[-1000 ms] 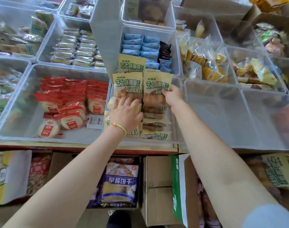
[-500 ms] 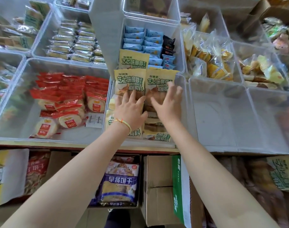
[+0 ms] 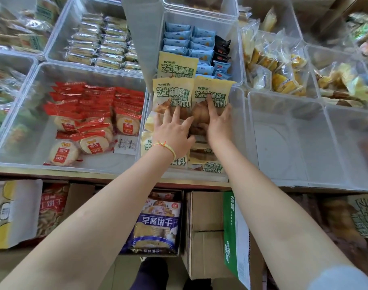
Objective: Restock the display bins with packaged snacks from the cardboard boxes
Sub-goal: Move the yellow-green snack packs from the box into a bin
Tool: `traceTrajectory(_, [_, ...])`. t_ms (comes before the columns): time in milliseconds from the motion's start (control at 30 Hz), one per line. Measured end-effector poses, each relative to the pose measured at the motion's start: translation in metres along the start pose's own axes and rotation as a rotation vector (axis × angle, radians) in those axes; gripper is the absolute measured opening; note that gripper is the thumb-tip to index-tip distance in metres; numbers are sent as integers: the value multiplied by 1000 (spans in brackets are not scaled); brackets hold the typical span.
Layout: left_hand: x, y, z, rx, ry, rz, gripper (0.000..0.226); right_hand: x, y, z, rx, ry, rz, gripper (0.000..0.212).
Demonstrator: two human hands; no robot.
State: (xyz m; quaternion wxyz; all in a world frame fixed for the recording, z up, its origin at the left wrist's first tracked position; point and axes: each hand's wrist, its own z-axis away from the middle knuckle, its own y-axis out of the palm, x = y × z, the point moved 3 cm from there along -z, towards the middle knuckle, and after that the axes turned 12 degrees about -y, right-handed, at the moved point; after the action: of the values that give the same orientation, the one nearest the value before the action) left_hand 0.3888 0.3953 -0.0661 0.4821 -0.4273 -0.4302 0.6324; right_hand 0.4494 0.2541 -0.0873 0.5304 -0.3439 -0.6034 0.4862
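The left hand (image 3: 172,133) and right hand (image 3: 218,122) lie flat, fingers straight, pressing the yellow snack packets (image 3: 180,95) in the centre bin (image 3: 238,130). Cardboard boxes (image 3: 204,227) stand at 6 o'clock below the table (image 3: 53,173).

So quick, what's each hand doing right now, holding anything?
Left hand: open, fingers spread flat on the yellow snack packets.
Right hand: open, straight fingers pressing the same packets.

Right-edge bins (image 3: 365,130) blur; hands cover lower yellow packets (image 3: 206,166).
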Motion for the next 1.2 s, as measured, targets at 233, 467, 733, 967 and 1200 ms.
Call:
traceTrajectory(233, [-29, -30, 26, -181, 107, 201, 37, 7, -53, 47, -75, -32, -70, 66])
traceTrajectory(467, [-120, -42, 116, -218, 202, 678, 33, -51, -124, 194, -642, 4, -290, 18])
traceTrajectory(733, [-249, 19, 202, 107, 385, 508, 21, -191, -136, 316, -752, 362, -287, 30])
traceTrajectory(967, [-308, 65, 233, 325, 277, 449, 19, -309, -144, 354, -675, 733, -427, 59])
traceTrajectory(1200, [-338, 63, 251, 359, 82, 590, 20, -354, -140, 355, -487, 660, -411, 26])
